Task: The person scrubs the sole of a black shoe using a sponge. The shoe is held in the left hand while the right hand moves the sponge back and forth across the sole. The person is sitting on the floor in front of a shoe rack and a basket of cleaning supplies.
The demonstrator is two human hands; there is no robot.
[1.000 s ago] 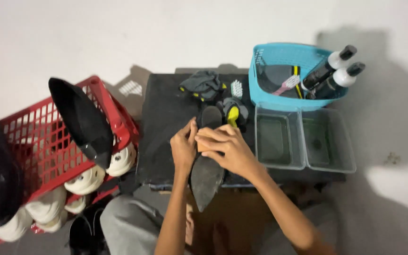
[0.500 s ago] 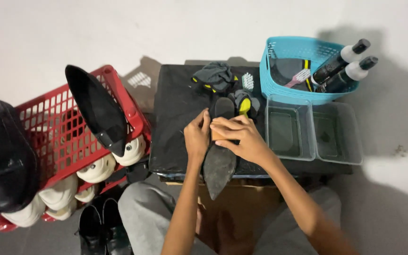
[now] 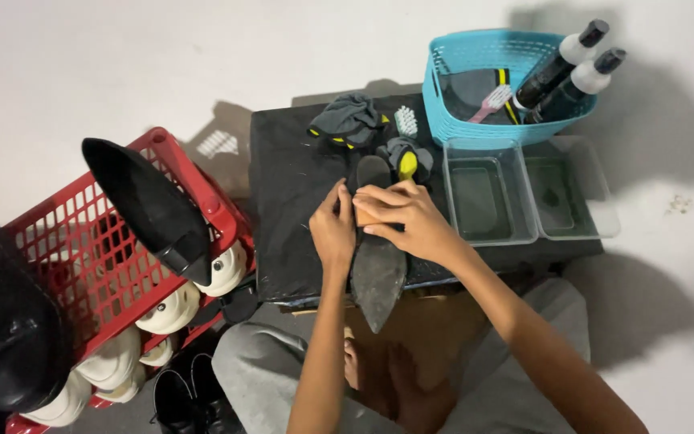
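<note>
On black table (image 3: pixel 291 201), hands (image 3: pixel 332 235) (image 3: pixel 408 219) holding shoe (image 3: pixel 377 269)

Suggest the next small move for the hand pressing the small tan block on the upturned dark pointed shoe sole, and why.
Probably draw the right hand and its small tan block down the dark pointed shoe sole toward the toe: the block sits near the heel while the left hand steadies the shoe's edge.

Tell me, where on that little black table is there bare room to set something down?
The left part of the black table is free, between its left edge and the left hand. The back is crowded: grey gloves, a white brush, the blue basket, two clear tubs, with the shoe mid-table.
</note>
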